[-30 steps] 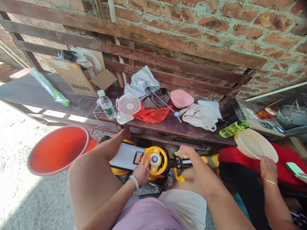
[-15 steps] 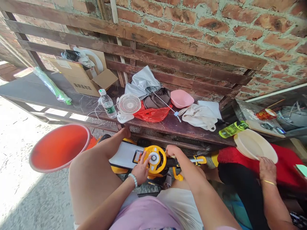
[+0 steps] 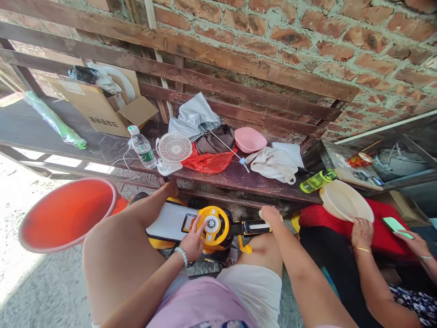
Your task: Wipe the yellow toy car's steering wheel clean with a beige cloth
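A yellow, white and black ride-on toy (image 3: 168,224) stands between my legs, with a yellow steering wheel (image 3: 223,233) on it. My left hand (image 3: 193,241), wearing a bead bracelet, rests on the wheel's near left rim with its fingers stretched out. To the right of the wheel extends the toy's black and yellow digger arm (image 3: 251,226). My right hand (image 3: 271,215) is closed around the far end of that arm, covering most of its tip. Below the arm hangs a yellow crank-like part (image 3: 245,247).
On the wooden bench (image 3: 218,184) lie a water bottle (image 3: 143,148), a white fan (image 3: 174,148), an umbrella (image 3: 194,116), a pink bowl (image 3: 250,139) and a cardboard box (image 3: 99,109). A red bucket (image 3: 68,214) stands left. On the right a person holds a cream basin (image 3: 346,200) and a phone (image 3: 398,227).
My right hand has moved right along the digger arm, from near the wheel to its end. My left hand stays on the wheel. A co-worker's hand with a phone has come further into view.
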Demonstrator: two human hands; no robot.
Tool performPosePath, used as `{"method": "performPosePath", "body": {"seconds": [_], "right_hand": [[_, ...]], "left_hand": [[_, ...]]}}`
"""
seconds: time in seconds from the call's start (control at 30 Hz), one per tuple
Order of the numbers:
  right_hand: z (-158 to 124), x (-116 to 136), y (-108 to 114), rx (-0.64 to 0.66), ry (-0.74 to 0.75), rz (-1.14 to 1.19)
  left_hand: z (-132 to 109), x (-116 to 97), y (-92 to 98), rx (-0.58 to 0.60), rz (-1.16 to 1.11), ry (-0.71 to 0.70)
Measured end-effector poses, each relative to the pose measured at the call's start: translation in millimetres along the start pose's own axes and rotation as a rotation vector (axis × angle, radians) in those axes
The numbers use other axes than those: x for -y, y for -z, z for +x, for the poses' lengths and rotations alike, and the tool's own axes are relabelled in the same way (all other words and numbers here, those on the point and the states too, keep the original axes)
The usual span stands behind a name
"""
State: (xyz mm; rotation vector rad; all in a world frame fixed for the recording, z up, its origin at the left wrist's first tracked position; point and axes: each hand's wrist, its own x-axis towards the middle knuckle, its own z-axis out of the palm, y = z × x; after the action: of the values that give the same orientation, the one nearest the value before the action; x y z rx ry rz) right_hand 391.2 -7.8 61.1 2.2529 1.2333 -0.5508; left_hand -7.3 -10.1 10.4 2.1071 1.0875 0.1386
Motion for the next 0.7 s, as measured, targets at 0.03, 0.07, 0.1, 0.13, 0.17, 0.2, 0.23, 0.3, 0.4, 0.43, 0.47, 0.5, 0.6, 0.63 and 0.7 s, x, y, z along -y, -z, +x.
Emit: {"method": "performPosePath", "body": {"seconds": [0.03,0.07,0.1,0.13,0.17,0.2,0.23,0.3,0.4,0.43,0.47,0.5,0.6,0.63,0.7], "right_hand": [[0,12,0,0.028,0.044,0.008],[0,27,1,0.061,0.099,0.019],[0,44,3,0.098,0.164,0.034],[0,61,6,0.134,0.231,0.052],[0,78,9,0.167,0.296,0.071],[0,94,12,0.195,0.354,0.087],[-1,108,16,0.215,0.4,0.097],[-6,128,20,0.226,0.457,0.095],[-18,142,19,0.172,0.461,0.052],[-24,143,16,0.147,0.45,0.037],[-31,143,13,0.121,0.436,0.024],[-38,143,9,0.092,0.42,0.012],[-62,145,-5,-0.004,0.374,-0.016],[-69,146,-9,-0.035,0.363,-0.023],[-80,149,-15,-0.083,0.347,-0.032]], "left_hand": [[0,0,0.0,-0.003,-0.003,-0.003],[0,0,0.2,-0.004,-0.004,-0.008],[0,0,0.5,-0.007,-0.005,-0.012],[0,1,0.7,-0.008,-0.006,-0.015],[0,1,0.9,-0.008,-0.007,-0.015],[0,1,1.0,-0.008,-0.008,-0.013],[0,2,0.8,-0.008,-0.01,-0.009],[-1,3,0.3,-0.007,-0.014,-0.003],[0,4,-0.3,-0.017,-0.021,-0.01],[0,4,-0.2,-0.02,-0.022,-0.013],[0,3,0.0,-0.019,-0.023,-0.014],[0,3,0.3,-0.014,-0.021,-0.012],[-2,2,1.1,0.0,-0.008,-0.006],[-3,2,1.2,0.001,-0.004,-0.008],[-5,2,1.3,0.002,0.005,-0.016]]}}
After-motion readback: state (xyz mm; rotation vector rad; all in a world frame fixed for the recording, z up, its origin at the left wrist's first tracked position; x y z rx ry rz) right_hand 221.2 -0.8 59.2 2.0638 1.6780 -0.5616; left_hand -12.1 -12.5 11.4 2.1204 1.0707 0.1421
